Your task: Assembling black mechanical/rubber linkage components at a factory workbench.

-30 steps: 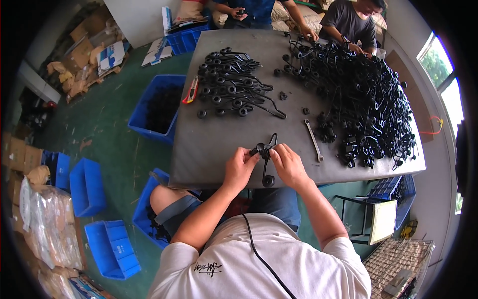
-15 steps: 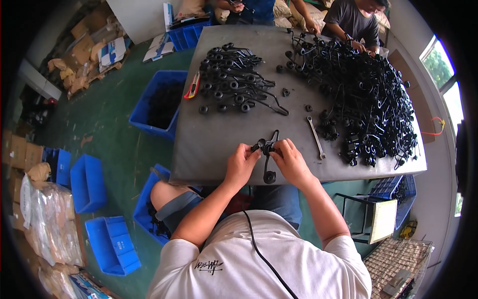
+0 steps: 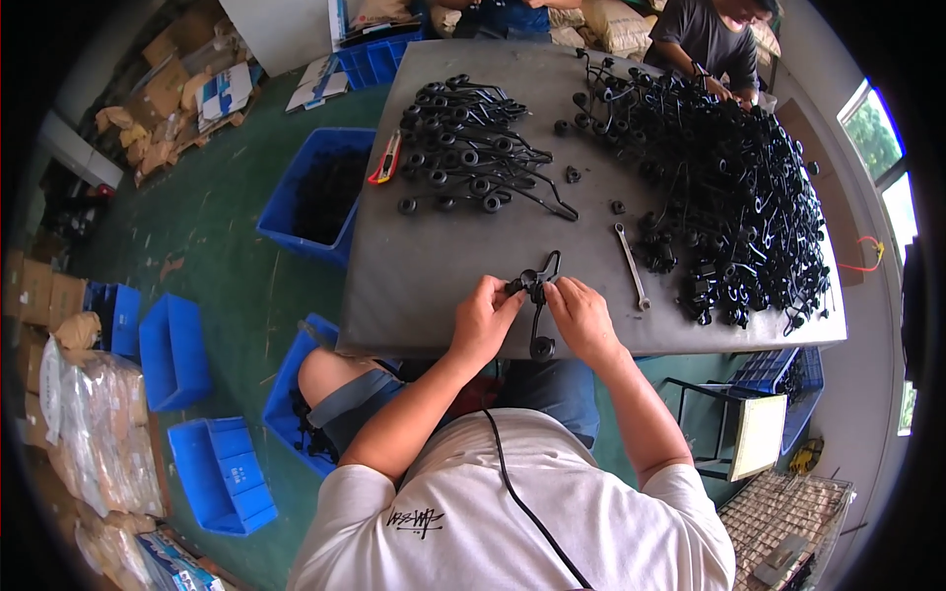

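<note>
Both my hands are at the near edge of the grey table, on one black bent rod with round rubber ends (image 3: 535, 283). My left hand (image 3: 482, 321) pinches a rubber piece on its left side. Against the right side of the same part press the fingers of my right hand (image 3: 583, 317). One round end of the part hangs toward me, and a bent loop points away. What lies right under my fingertips is hidden. A silver wrench (image 3: 632, 266) rests to the right of my right hand.
A pile of similar black rods (image 3: 473, 148) lies far left on the table (image 3: 434, 281), beside a red utility knife (image 3: 386, 158). A larger black heap (image 3: 749, 212) covers the right side. Blue bins (image 3: 222, 478) stand on the floor at left. Two people are across the table.
My hands keep their grip on the black rod with little movement. The whole view has shifted slightly. Across the table, the person in blue has drawn an arm back from the heap.
</note>
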`<state>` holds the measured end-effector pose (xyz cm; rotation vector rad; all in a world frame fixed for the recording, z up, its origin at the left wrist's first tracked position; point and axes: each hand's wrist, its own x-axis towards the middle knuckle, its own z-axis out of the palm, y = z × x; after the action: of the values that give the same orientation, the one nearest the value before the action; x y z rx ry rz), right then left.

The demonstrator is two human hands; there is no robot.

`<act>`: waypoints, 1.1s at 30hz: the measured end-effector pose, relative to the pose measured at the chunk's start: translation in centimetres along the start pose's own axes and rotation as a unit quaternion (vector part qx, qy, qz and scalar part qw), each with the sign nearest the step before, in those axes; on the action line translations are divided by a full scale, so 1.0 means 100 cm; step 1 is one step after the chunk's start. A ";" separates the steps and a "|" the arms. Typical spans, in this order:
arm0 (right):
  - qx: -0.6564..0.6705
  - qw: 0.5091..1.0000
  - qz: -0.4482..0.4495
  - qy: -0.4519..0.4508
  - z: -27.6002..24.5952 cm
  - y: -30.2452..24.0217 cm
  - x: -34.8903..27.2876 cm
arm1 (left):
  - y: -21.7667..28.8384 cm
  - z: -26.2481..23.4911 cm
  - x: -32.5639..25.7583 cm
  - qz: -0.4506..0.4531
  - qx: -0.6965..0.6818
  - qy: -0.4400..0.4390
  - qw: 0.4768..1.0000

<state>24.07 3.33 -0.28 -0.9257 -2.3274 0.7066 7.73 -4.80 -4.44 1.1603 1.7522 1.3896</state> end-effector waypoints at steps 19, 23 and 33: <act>0.052 0.986 0.148 -0.062 -0.004 0.008 0.000 | 0.005 0.000 -0.001 -0.015 0.002 -0.003 1.000; 0.012 1.000 0.015 0.013 -0.001 0.003 0.000 | 0.005 0.000 0.000 -0.017 0.002 0.001 1.000; 0.124 0.971 0.165 -0.117 -0.009 0.008 0.000 | 0.001 -0.001 0.001 -0.043 0.008 0.009 0.999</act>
<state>24.97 4.05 -0.15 -1.1782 -2.2294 1.2747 7.60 -4.70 -4.35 1.0706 1.8062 1.3418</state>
